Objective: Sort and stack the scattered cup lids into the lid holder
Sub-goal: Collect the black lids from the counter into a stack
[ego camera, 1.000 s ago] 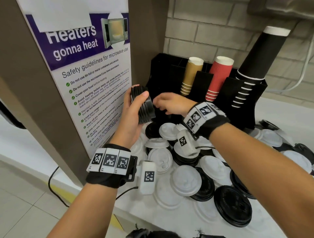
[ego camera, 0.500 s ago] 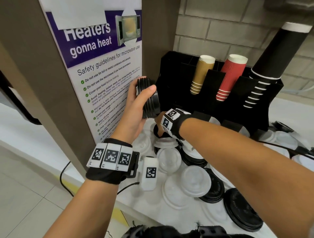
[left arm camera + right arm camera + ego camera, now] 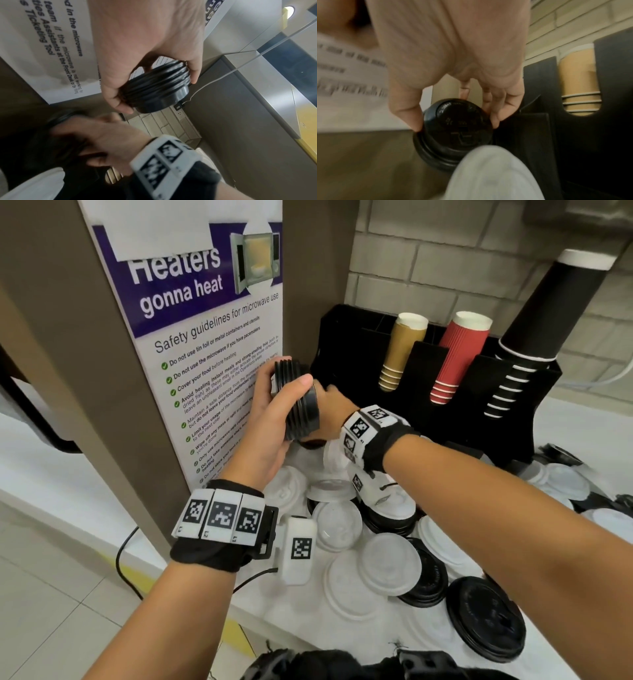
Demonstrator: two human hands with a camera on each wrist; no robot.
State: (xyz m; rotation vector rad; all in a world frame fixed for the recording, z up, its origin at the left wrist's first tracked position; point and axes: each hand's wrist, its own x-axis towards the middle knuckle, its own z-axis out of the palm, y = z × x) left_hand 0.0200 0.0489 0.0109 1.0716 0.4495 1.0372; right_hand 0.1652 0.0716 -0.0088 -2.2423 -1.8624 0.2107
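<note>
Lids [image 3: 390,568] mostly lie scattered; left hand [image 3: 270,422] grips a black stack [image 3: 298,402], right hand [image 3: 453,67] pinches one black lid [image 3: 455,129], none visibly in the holder [image 3: 346,344]

- Stack of lids [image 3: 297,402] is held tilted in left hand [image 3: 270,419], raised above the counter [image 3: 342,631], just in front of the poster [image 3: 205,337].
- Right hand [image 3: 334,412] is placed right of the stack, touching it; single lid [image 3: 457,129] is pinched in its fingertips.
- Holder [image 3: 445,405] is set behind the hands, against the brick wall [image 3: 428,268]; three cup stacks are slotted in it.
- Loose lids [image 3: 387,563] are scattered on the counter, below and right of the wrists, many overlapping.
</note>
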